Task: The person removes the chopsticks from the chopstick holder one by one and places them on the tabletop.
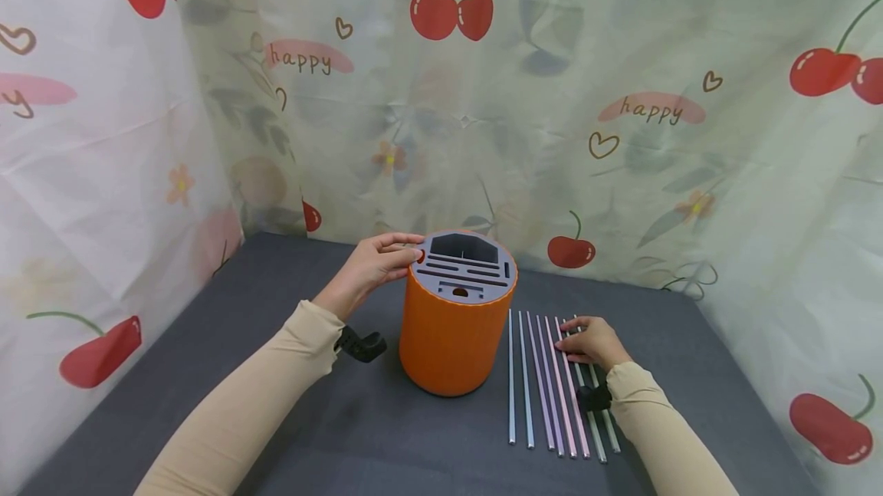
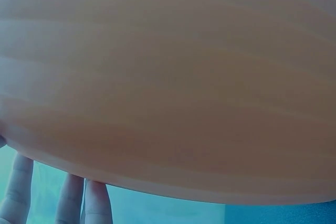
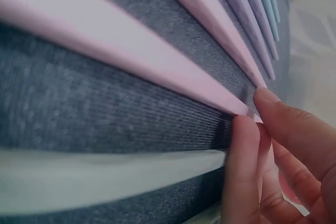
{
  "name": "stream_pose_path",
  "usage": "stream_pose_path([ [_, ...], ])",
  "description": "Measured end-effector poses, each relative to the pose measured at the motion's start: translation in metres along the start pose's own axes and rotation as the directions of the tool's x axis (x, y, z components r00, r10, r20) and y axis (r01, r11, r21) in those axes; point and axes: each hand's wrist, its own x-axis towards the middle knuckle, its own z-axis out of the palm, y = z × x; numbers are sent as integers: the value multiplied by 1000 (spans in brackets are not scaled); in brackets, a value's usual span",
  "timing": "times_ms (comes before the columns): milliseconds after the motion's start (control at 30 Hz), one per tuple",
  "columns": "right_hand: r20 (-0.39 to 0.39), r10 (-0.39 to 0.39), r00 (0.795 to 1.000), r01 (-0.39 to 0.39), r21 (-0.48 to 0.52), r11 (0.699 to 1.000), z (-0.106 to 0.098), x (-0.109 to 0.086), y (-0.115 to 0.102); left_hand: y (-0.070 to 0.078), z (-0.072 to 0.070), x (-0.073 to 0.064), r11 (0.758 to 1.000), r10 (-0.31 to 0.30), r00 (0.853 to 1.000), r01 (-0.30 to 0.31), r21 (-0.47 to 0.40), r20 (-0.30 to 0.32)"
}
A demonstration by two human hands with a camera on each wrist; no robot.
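An orange cylindrical knife block (image 1: 451,343) with a grey slotted top (image 1: 462,270) stands upright on the table. My left hand (image 1: 379,262) holds its upper left rim, thumb near a small red spot. The left wrist view is mostly filled by the block's orange side (image 2: 173,93), with several fingers (image 2: 71,200) at its edge. Right of the block, several pastel chopsticks lie side by side. With thumb and fingertips, my right hand (image 1: 595,341) pinches the far end of a pink chopstick (image 3: 121,35). A pale green chopstick (image 3: 115,179) lies beside it, near the fingers.
Blue chopsticks (image 1: 511,389) lie nearest the block, then purple chopsticks (image 1: 541,385), all on the dark grey tabletop (image 1: 414,450). A cherry-patterned cloth (image 1: 386,174) hangs behind and along both sides of the table.
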Motion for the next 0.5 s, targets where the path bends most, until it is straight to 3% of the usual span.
stream_pose_path([
  [300, 36, -54, 998, 50, 108, 993, -13, -7, -14, -1, -2, -1, 1000, 12, 1000, -12, -1, 14],
  [400, 53, -126, 991, 117, 143, 983, -21, -13, -28, -1, -5, -2, 1000, 15, 999, -15, 12, 34],
  [500, 61, -242, 968, 233, 121, 965, -31, -24, -47, 1, -9, -5, 999, 29, 998, -30, 29, 55],
])
